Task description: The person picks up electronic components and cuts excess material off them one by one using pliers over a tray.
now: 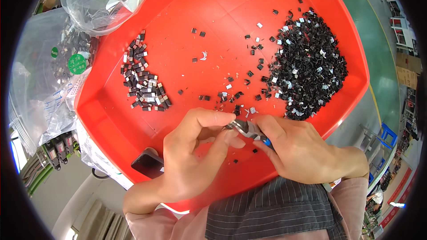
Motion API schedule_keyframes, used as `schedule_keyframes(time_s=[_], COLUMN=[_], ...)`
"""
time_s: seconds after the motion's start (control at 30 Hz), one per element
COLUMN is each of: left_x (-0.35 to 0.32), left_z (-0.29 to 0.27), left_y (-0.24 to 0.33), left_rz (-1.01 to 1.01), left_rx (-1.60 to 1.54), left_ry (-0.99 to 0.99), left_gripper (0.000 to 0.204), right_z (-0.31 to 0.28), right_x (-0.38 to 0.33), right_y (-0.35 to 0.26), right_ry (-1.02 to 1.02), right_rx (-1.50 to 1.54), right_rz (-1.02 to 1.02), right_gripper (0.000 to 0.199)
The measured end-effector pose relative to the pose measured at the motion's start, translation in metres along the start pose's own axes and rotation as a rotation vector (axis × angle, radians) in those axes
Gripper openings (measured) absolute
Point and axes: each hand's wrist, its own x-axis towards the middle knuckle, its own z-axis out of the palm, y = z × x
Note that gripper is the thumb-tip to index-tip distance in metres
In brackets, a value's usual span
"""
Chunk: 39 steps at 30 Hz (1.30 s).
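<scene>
Over the front of a large red tray (191, 15), my right hand (300, 149) grips small pliers or cutters (251, 131) with a bit of blue on the handle. Their metal jaws point left and meet a small piece that my left hand (191, 151) pinches between thumb and fingertips. That piece is mostly hidden by the fingers; a bright metallic spot shows. Left of my hands lies a group of small black-and-silver connectors (144, 82). A big heap of black and white scraps (309, 62) fills the tray's right side, with loose bits scattered between.
A clear plastic bag (89, 6) with metal pieces sits over the tray's far left corner. More plastic bags (40, 71) with green round stickers lie beside it. A dark phone-like object (147, 163) rests at the tray's near left. Blue stools (388, 137) stand on the floor at right.
</scene>
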Motion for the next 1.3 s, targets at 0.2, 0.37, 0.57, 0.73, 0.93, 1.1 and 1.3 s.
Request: schedule_keyframes(time_s=[0.2, 0.37, 0.57, 0.73, 0.93, 1.1, 1.3], left_x=[0.003, 0.003, 0.004, 0.0, 0.001, 0.003, 0.007], left_z=[-0.002, -0.002, -0.001, 0.0, 0.002, 0.002, -0.005], left_y=[0.004, 0.007, 0.006, -0.006, -0.007, -0.008, -0.008], left_rz=[-0.097, -0.109, -0.054, 0.066, 0.149, 0.237, 0.203], left_rx=[-0.142, -0.166, -0.106, -0.037, 0.12, 0.191, 0.082], left_ry=[-0.009, -0.012, -0.031, 0.042, 0.055, 0.053, 0.005], left_gripper=[0.023, 0.023, 0.022, 0.029, 0.029, 0.031, 0.03], right_z=[-0.01, -0.002, 0.007, 0.011, 0.012, 0.014, -0.01], right_x=[0.004, 0.0, 0.001, 0.003, 0.004, 0.002, 0.0], right_y=[-0.002, 0.003, 0.008, 0.009, 0.01, 0.009, 0.005], right_ry=[-0.146, 0.002, 0.258, 0.334, 0.348, 0.291, -0.161], right_rx=[0.191, -0.002, -0.35, -0.575, -0.65, -0.492, 0.277], right_rz=[0.07, 0.0, -0.129, -0.149, -0.153, -0.122, 0.073], right_gripper=[0.023, 0.029, 0.031, 0.03, 0.032, 0.037, 0.025])
